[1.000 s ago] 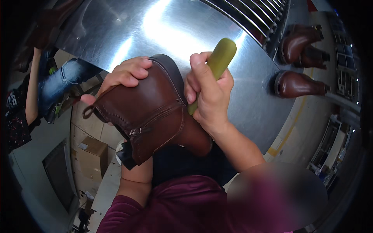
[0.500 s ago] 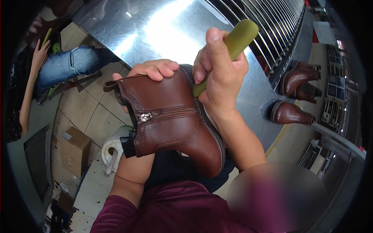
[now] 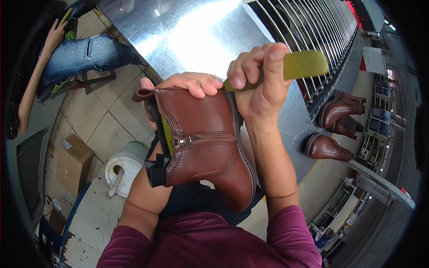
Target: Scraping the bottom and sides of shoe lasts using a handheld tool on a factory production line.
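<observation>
A brown leather ankle boot [image 3: 203, 118] with a side zipper [image 3: 185, 140] lies on its side in the air before me, toe toward my body. My left hand [image 3: 192, 84] grips the back of its shaft, fingers over the far side and thumb by the pull loop [image 3: 143, 94]. In my closed right hand [image 3: 261, 78] is a flat olive-green bar [image 3: 306, 65]. Its slim end sticks out beside the sole's edge near the heel; whether it touches the boot I cannot tell. Something yellow-green [image 3: 167, 137] shows inside the boot's opening.
A shiny metal table [image 3: 156, 31] lies beyond the boot, with a rack of metal rods [image 3: 308, 35] adjoining it. More brown boots [image 3: 330, 147] stand at right. Another person's jeans-clad leg [image 3: 85, 56], a carton [image 3: 73, 163] and a white bucket [image 3: 129, 163] are at left.
My right hand has turned the bar from a steep slant to nearly level and moved toward the heel. The boot has shifted slightly right and toward me.
</observation>
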Motion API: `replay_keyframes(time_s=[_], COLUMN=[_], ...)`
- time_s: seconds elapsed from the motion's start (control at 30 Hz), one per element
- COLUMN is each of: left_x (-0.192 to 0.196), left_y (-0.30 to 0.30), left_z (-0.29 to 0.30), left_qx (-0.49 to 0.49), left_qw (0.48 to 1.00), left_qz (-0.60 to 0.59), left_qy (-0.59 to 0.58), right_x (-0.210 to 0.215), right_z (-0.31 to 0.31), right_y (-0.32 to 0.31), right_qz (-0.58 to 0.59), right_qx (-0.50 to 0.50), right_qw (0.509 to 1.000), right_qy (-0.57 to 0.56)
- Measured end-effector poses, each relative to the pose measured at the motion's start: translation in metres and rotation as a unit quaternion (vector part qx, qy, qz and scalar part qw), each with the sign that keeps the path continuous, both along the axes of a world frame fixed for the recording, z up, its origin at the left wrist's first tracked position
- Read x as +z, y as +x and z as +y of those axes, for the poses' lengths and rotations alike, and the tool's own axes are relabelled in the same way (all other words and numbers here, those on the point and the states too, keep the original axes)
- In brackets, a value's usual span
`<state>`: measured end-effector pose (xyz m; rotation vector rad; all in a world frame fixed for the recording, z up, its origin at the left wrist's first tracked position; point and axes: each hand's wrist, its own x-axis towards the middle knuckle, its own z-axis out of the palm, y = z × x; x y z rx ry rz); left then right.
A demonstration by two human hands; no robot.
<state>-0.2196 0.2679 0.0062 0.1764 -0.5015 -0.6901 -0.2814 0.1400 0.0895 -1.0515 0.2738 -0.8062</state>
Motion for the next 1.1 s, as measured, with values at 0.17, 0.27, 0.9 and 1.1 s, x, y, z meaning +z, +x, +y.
replay_keyframes(time_s=[0.17,0.27,0.9,1.1], left_x=[-0.001,-0.011,0.017,0.031], left_y=[-0.002,0.002,0.006,-0.011], left_z=[-0.001,-0.005,-0.020,-0.019], left_qx=[0.004,0.014,-0.076,-0.024], left_qw=[1.000,0.999,0.986,0.995], left_qz=[-0.001,-0.022,-0.149,-0.087], left_qy=[-0.002,-0.025,-0.012,0.050], right_x=[-0.009,-0.011,-0.005,-0.031], right_z=[-0.003,-0.007,0.086,0.165], right_y=[-0.012,-0.021,-0.220,-0.262], right_qz=[-0.095,-0.125,0.060,0.211], right_qx=[0.083,0.107,0.120,0.093], right_qw=[0.992,0.986,0.988,0.950], right_qy=[-0.024,-0.026,0.080,0.211])
